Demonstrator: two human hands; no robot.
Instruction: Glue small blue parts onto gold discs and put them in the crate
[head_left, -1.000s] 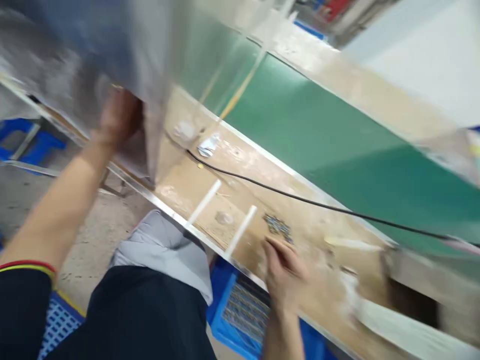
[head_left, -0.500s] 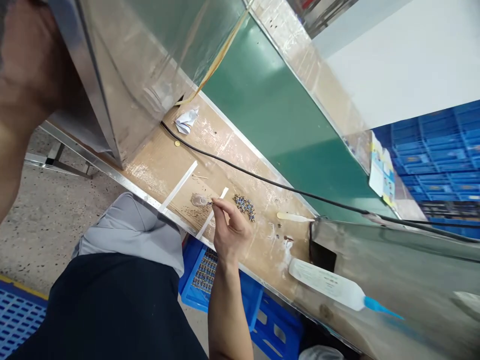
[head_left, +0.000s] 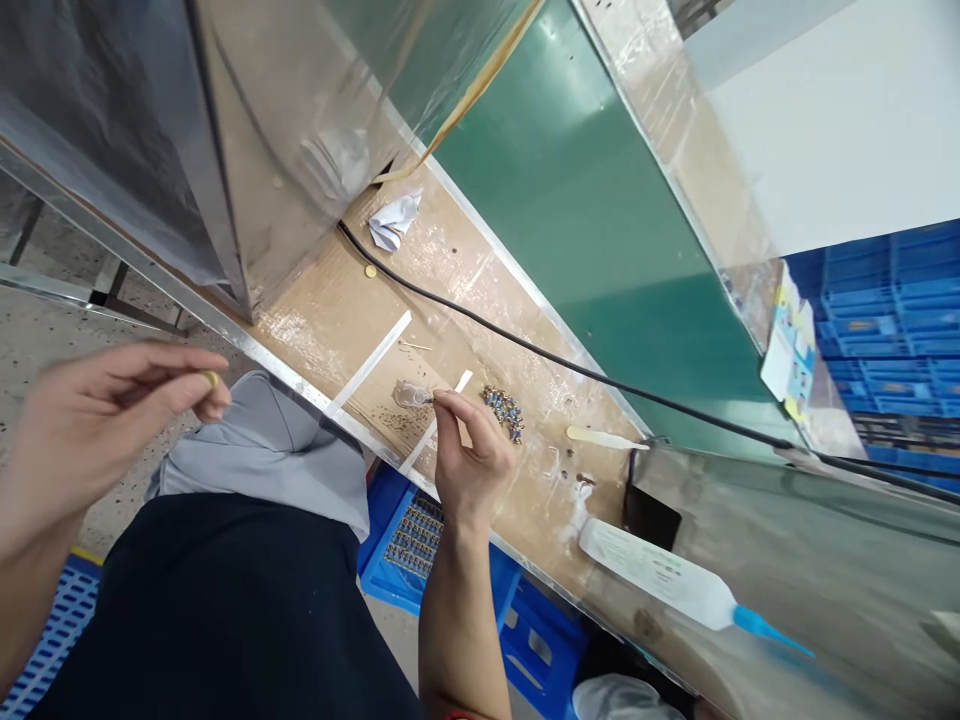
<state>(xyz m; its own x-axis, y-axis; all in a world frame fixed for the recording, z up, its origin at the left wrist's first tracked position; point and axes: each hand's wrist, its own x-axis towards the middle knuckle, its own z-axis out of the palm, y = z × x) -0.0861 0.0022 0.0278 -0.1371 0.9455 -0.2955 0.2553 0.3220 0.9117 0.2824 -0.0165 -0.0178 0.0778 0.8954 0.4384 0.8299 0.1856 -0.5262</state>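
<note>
My right hand is pinched over the bench, its fingertips on a thin dark piece too small to name. Just left of those fingertips lies a small clear plastic pouch or dish, with many tiny brown specks scattered around it. A pile of small blue-and-brass parts sits just right of the hand. My left hand is raised in front of the bench edge, slightly blurred. Its thumb and fingers close on a small yellow piece.
A black cable crosses the bench. Clear plastic panels stand at left and right. A white bottle with a blue nozzle lies tilted at right. Crumpled paper and a yellow disc lie farther back. A blue crate holds rows of parts below.
My left hand has come down from beside the left panel to in front of the bench, with the small yellow piece now showing. My right hand keeps its pinch beside the clear plastic.
</note>
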